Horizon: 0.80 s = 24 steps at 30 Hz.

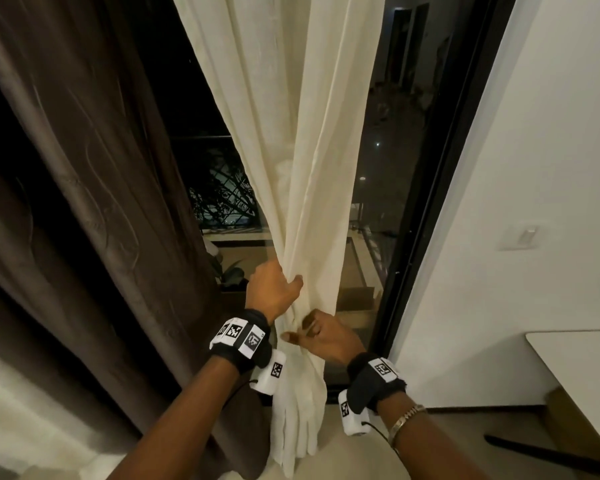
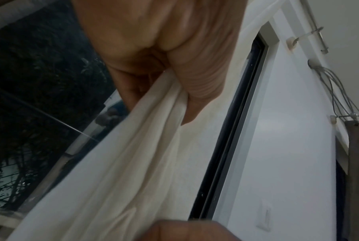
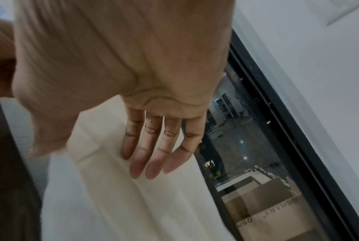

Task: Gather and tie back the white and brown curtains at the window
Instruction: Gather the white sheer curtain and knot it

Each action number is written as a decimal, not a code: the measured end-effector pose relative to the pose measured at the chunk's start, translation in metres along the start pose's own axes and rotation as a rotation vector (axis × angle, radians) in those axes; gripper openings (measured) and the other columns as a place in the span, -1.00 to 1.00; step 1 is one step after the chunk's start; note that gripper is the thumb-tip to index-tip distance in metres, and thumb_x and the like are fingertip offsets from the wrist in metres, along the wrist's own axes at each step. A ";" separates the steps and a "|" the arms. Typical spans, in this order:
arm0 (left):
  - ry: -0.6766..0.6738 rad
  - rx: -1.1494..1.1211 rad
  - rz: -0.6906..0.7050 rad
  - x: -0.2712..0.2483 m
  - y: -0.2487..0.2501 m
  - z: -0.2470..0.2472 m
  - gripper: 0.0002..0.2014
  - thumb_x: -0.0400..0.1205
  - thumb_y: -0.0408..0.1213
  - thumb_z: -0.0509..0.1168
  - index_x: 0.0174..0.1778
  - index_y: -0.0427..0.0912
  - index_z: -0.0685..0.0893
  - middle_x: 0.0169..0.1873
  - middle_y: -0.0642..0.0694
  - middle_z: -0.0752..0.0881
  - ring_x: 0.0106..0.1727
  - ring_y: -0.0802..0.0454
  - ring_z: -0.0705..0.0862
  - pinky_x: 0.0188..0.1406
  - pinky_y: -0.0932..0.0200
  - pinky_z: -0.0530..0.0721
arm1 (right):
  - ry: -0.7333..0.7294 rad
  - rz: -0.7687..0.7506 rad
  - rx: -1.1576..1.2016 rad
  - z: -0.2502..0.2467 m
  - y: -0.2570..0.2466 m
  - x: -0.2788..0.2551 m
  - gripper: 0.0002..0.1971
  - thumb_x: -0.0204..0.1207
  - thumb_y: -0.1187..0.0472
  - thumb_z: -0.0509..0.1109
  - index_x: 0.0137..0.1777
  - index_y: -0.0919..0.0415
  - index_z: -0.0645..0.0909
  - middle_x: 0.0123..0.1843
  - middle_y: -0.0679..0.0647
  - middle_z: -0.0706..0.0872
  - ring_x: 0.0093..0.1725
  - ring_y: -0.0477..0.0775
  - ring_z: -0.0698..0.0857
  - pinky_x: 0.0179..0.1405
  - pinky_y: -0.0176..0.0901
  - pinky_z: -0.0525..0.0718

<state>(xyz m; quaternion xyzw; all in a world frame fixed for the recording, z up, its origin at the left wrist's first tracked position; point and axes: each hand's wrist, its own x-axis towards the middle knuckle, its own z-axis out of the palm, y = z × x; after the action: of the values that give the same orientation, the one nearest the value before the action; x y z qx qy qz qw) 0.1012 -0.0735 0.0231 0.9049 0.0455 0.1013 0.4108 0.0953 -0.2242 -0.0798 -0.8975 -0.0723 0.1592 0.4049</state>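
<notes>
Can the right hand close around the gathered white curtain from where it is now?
Probably yes. The right hand is open, its fingers straight and lying against the white curtain just below the left hand, which grips the bunch. Nothing stands between them.

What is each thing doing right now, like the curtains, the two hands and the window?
white curtain: bunched into one bundle, not tied.
brown curtain: hanging loose, nobody holds it.
left hand: grips the white bundle.
right hand: open, fingers straight beside the white cloth.
window: curtains drawn off the glass, dark outside.
wall switch: position cannot be told.
</notes>
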 end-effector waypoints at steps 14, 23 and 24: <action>0.073 -0.003 0.029 -0.015 -0.029 0.011 -0.62 0.70 -0.21 0.47 0.43 -0.21 0.68 0.25 -0.14 0.82 0.23 -0.13 0.82 0.10 0.18 0.69 | 0.058 -0.084 -0.214 -0.098 0.039 -0.002 -0.82 0.56 0.28 0.54 0.00 -0.06 0.70 -0.03 -0.01 0.83 0.01 0.04 0.82 0.06 -0.13 0.79; 0.059 -0.068 0.038 -0.018 -0.033 0.017 -0.59 0.65 -0.20 0.51 0.41 -0.21 0.69 0.24 -0.15 0.82 0.24 -0.13 0.81 0.25 0.02 0.79 | 0.603 0.052 -0.302 -0.075 0.034 0.011 -0.58 0.63 0.15 0.46 0.49 -0.01 0.60 0.33 0.12 0.69 0.27 0.23 0.72 0.10 0.03 0.78; 0.066 -0.075 0.048 -0.020 -0.034 0.018 -0.58 0.64 -0.20 0.52 0.41 -0.20 0.69 0.24 -0.13 0.82 0.24 -0.12 0.81 0.27 0.00 0.79 | 0.584 0.062 -0.196 -0.075 0.034 0.013 -0.60 0.67 0.20 0.42 0.49 -0.02 0.65 0.33 0.10 0.77 0.25 0.20 0.77 0.10 -0.04 0.76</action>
<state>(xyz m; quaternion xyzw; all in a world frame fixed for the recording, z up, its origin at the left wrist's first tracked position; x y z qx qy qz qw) 0.0857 -0.0673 -0.0172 0.8858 0.0334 0.1426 0.4403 0.1335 -0.2962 -0.0612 -0.9419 0.0594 -0.1008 0.3150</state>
